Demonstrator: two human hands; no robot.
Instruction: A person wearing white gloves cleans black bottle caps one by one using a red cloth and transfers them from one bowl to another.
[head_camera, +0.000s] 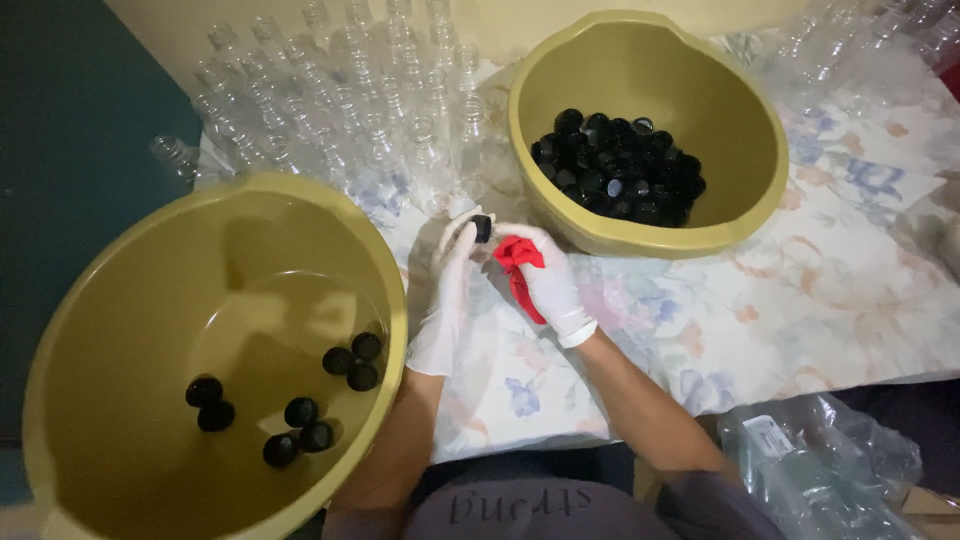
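Observation:
My left hand (447, 290), in a white glove, pinches a small black bottle cap (483, 228) at its fingertips. My right hand (550, 280), also gloved in white, holds a red cloth (520, 265) against the cap. Both hands meet over the flowered tablecloth (800, 300), between two olive-yellow basins. The far basin (560, 60) holds a heap of black caps (618, 168). The near left basin (80, 300) holds several black caps (300, 410) scattered on its bottom.
Many clear plastic bottles (340, 110) stand uncapped in rows at the back left; more lie at the top right (880, 50). A clear plastic bag (820, 470) of bottles lies at the lower right. A dark teal surface (70, 120) borders the left side.

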